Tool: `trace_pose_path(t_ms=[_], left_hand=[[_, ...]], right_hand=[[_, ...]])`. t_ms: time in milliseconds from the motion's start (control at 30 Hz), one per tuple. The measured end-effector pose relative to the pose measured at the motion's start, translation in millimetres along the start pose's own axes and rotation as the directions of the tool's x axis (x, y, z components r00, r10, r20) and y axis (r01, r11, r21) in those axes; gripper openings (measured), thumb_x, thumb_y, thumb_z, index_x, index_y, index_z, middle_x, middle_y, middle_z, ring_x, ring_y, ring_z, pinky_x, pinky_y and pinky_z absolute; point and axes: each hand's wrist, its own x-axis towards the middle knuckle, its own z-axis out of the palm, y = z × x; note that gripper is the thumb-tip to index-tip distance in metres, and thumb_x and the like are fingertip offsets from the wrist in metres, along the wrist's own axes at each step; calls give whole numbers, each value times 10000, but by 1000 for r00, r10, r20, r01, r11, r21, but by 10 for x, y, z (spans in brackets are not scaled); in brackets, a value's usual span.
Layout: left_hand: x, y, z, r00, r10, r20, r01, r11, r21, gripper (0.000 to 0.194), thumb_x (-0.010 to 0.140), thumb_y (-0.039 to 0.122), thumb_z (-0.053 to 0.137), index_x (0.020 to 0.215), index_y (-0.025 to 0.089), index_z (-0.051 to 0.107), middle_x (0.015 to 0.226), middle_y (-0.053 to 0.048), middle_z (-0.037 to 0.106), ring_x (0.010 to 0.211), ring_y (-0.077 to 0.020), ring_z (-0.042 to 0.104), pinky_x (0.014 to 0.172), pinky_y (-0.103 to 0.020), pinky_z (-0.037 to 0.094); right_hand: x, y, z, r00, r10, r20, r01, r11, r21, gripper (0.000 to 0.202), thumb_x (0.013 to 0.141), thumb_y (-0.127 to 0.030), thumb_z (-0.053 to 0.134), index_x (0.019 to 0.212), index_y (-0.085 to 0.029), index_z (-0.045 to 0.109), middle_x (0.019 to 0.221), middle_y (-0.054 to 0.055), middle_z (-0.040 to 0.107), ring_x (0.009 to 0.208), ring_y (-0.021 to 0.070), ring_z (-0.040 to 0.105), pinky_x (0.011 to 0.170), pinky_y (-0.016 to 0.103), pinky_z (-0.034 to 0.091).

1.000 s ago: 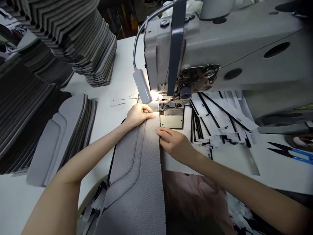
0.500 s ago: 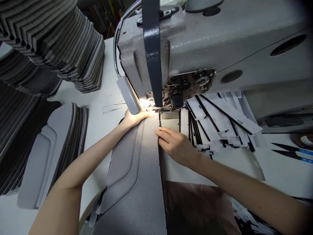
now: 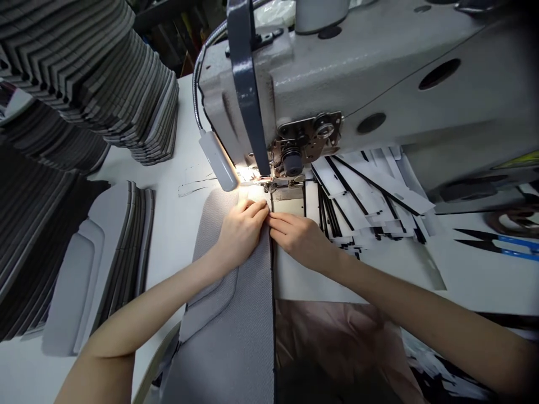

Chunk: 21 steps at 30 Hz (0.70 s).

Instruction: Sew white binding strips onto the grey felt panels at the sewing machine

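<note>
A long grey fabric panel (image 3: 248,325) with curved stitched lines and a dark right edge runs from my lap up to the needle area of a sewing machine (image 3: 311,84). My left hand (image 3: 242,233) lies on top of the panel, its fingers closed on the right edge just below the presser foot. Touching or nearly touching those fingertips, my right hand (image 3: 301,241) pinches the same edge from the right. The panel's far end lies flat under the lit lamp (image 3: 218,161). What the fingertips hold besides the edge is hidden.
Tall stacks of grey panels (image 3: 138,95) stand at the left, with more shaped panels (image 3: 67,292) in front. White strips with black bands (image 3: 353,191) lie right of the needle. Blue-handled snips (image 3: 497,244) rest at the far right. A dark bar (image 3: 248,84) hangs before the machine head.
My left hand has come back from beside the needle to the panel's right edge, meeting my right hand. The right hand stays pinched on the edge. The view has shifted slightly.
</note>
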Motion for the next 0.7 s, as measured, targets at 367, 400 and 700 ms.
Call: trace_pose_path(t_ms=[367, 400, 700], left_hand=[[-36, -60, 142, 986, 26, -166, -31, 999, -24, 361, 912, 74, 423, 1156, 185, 665, 1215, -77, 705, 990, -253, 603, 916, -441, 534], [-36, -67, 156, 984, 30, -176, -34, 999, -21, 370, 903, 67, 423, 1159, 183, 664, 1218, -78, 705, 991, -258, 602, 914, -448, 536], [-54, -76, 216, 975, 18, -219, -29, 999, -43, 386, 887, 54, 412, 1136, 206, 663, 1198, -70, 709, 1011, -259, 603, 921, -462, 535]], right_hand=[[-5, 114, -409, 932, 326, 157, -336, 941, 44, 258, 945, -79, 481, 874, -172, 711, 942, 71, 728, 872, 206, 641, 749, 322, 507], [-39, 219, -501, 889, 446, 104, -447, 894, -9, 266, 939, -76, 467, 886, -171, 710, 929, 83, 725, 851, 219, 639, 713, 329, 495], [-310, 937, -969, 509, 859, -64, -846, 485, -220, 74, 794, -219, 663, 789, -149, 639, 717, 100, 651, 646, 218, 588, 578, 310, 373]])
